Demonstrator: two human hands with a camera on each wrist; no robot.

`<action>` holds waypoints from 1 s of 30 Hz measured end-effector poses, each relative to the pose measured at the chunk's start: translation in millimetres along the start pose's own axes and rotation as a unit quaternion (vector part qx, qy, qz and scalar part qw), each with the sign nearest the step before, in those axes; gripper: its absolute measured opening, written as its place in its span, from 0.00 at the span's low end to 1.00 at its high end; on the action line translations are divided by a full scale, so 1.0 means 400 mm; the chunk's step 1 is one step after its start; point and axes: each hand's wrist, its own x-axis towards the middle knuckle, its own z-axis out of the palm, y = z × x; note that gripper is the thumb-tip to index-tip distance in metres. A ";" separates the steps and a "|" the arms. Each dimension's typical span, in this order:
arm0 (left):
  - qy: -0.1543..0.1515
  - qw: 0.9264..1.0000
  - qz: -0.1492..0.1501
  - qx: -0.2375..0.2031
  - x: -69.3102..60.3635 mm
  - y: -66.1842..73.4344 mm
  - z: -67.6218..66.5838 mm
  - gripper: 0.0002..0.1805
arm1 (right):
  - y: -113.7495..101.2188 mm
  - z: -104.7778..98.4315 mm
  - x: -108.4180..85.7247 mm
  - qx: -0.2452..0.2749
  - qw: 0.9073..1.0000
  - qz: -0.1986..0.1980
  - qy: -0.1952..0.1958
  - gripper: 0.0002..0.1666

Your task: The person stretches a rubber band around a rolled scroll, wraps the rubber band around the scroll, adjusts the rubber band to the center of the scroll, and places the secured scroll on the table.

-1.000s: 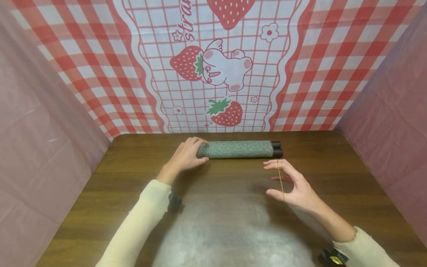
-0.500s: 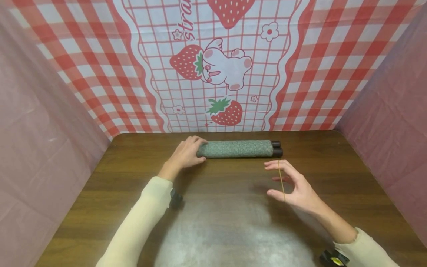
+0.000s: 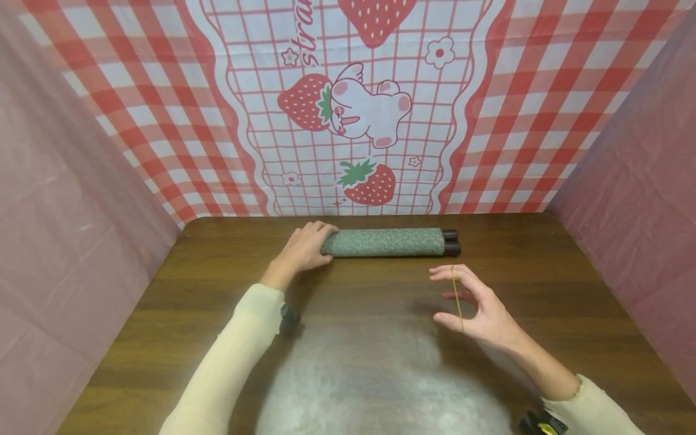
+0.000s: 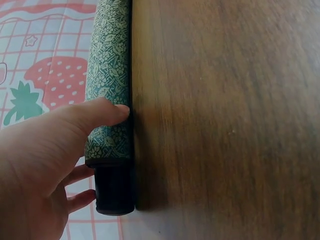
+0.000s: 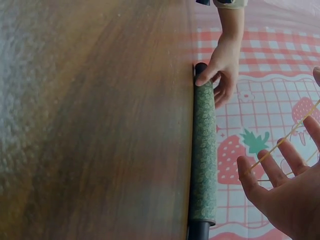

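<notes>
Green floral scroll (image 3: 386, 242) at the far edge of the table (image 3: 353, 344), gripped near one end by the left hand (image 3: 301, 251). Dark knob (image 4: 115, 191) clear to the left wrist view, hidden from the head view. Right hand (image 3: 489, 314) spread inside a yellow rubber band (image 3: 457, 296), cropped in the right wrist view.
</notes>
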 end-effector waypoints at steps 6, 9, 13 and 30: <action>-0.030 0.999 -0.027 -0.017 -0.013 0.040 -0.044 0.45 | 0.000 0.001 -0.002 0.000 1.000 0.002 0.000 0.40; -0.048 0.998 -0.038 -0.018 -0.041 0.103 -0.111 0.46 | 0.000 0.000 -0.002 -0.001 1.000 0.004 0.000 0.40; -0.058 0.997 -0.042 -0.009 -0.047 0.122 -0.131 0.47 | -0.001 0.000 -0.002 -0.002 1.000 0.005 0.000 0.39; -0.081 0.994 -0.068 0.034 0.004 0.105 -0.088 0.54 | 0.000 -0.003 -0.003 -0.002 1.000 0.005 0.000 0.38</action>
